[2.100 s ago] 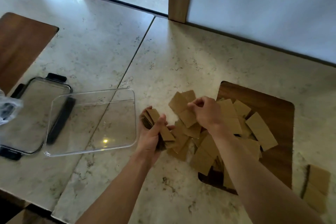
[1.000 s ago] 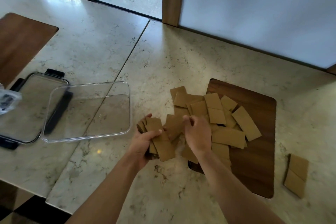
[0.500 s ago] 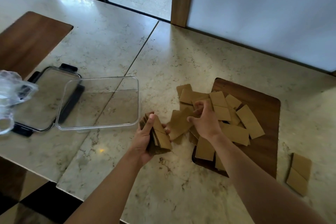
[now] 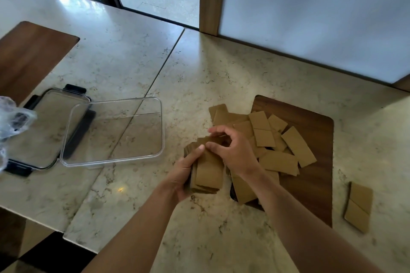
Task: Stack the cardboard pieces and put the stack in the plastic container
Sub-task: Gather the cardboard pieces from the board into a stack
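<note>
Cardboard pieces gathered into a stack (image 4: 207,173) sit at the centre of the frame, low over the marble counter (image 4: 221,239). Nearest, two bare forearms rise from the bottom edge. The left hand (image 4: 185,173) cups the stack from its left side, thumb laid across the top sheet and fingers curled underneath, so it grips the stack. The right hand (image 4: 233,150) comes over the stack's far end with curled fingers; its thumb and forefinger pinch the upper edge of the sheets there.

At the lower right of the frame, two more brown pieces (image 4: 358,207) lie flat on the counter, overlapping, well apart from the rest.

Just behind and to the right of the hands, loose cardboard pieces (image 4: 277,139) lie scattered and overlapping, mostly on a dark wooden board (image 4: 310,184), with a few spilling off its left edge onto the marble.

At centre left, the clear plastic container (image 4: 111,131) stands open on the counter, nothing visible inside it. Its lid (image 4: 44,128), clear with black clips, lies partly under the container's left edge. Crumpled clear plastic (image 4: 11,122) shows at the left edge. A second wooden board (image 4: 28,55) lies at the upper left, and a pale wall panel (image 4: 310,6) fills the upper right.
</note>
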Demonstrator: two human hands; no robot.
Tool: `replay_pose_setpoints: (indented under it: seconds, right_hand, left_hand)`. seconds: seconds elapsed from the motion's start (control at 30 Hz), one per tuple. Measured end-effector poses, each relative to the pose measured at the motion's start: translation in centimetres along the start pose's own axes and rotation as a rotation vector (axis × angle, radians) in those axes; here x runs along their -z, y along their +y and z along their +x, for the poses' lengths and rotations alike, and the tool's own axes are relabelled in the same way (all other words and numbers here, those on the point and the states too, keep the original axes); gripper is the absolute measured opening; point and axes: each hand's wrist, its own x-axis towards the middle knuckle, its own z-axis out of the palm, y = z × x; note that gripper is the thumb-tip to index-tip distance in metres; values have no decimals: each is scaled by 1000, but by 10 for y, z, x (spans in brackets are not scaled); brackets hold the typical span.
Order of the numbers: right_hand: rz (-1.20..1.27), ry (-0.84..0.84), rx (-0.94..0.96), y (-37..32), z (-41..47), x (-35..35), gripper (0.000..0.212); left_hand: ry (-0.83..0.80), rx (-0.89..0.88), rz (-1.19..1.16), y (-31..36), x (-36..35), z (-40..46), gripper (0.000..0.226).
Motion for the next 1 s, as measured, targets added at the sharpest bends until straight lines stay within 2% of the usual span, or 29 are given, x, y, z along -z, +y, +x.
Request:
replay_pose_setpoints:
  seconds: [0.17,0.3,0.37,0.4,0.5,0.6,0.63,0.7,0.73,0.77,0.8,0.87,0.9,1.0]
  right_hand:
    - [-42,41,3,16,-5,-16,31]
    - [10,296,-22,20,-16,-40,36]
    - [-3,346,9,25,-20,-53,40]
    - [-48,366,43,27,-22,-57,41]
    - [-104,441,71,30,-20,-51,41]
    - [-96,433,37,33,-10,-25,40]
    - [-120,473,-19,39,-3,-11,37]
    - [-392,597,-233,53,14,23,35]
    - [-541,618,-363,58,20,41,42]
    - [-623,601,-472,63,25,54,51]
    - [-663,558,-542,65,27,63,60]
    - [-644,473,-571,75,32,72,68]
    - [-604,446,-547,79,34,76,65]
    - [-380,470,-485,81,30,93,40]
  left_hand:
    - [-27,-17,-48,1,-3,4,59]
    - [-61,-147,-456,0,-15,15,45]
    - [-90,-134,-571,0,-23,17,35]
    - [-105,-142,-588,-1,-26,19,40]
    - [-75,-129,-605,-4,-34,27,44]
    - [-38,-121,-543,-4,-35,36,48]
    - [-43,-127,-529,-2,-37,36,42]
    - [-53,-162,-522,0,-40,39,24]
    - [-58,-188,-520,0,-39,41,33]
    - [-38,-190,-507,1,-38,44,51]
    - [-50,-187,-511,1,-39,46,58]
    - [-91,-178,-526,3,-43,46,39]
    - [-94,-172,-520,3,-45,47,29]
    - [-55,-176,-386,6,-53,52,21]
